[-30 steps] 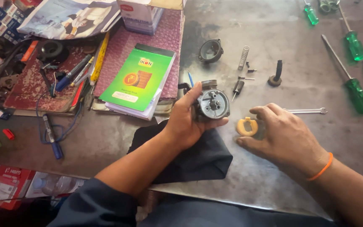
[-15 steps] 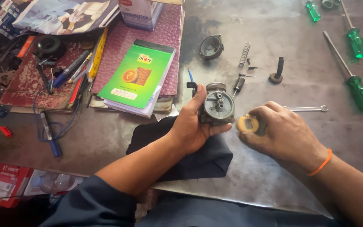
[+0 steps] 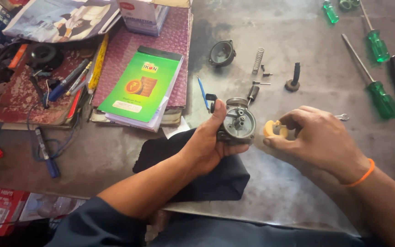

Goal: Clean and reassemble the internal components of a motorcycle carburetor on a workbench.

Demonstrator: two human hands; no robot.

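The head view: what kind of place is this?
Probably a small repair workshop: green-handled screwdrivers lie on a worn metal table, a spring lies loose, and the left hand holds a metal carburetor body.

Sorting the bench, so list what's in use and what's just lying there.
In use: carburettor in left hand; yellow float in right hand.

Lying about: spring, bowl, screwdrivers, green booklet, black cloth.
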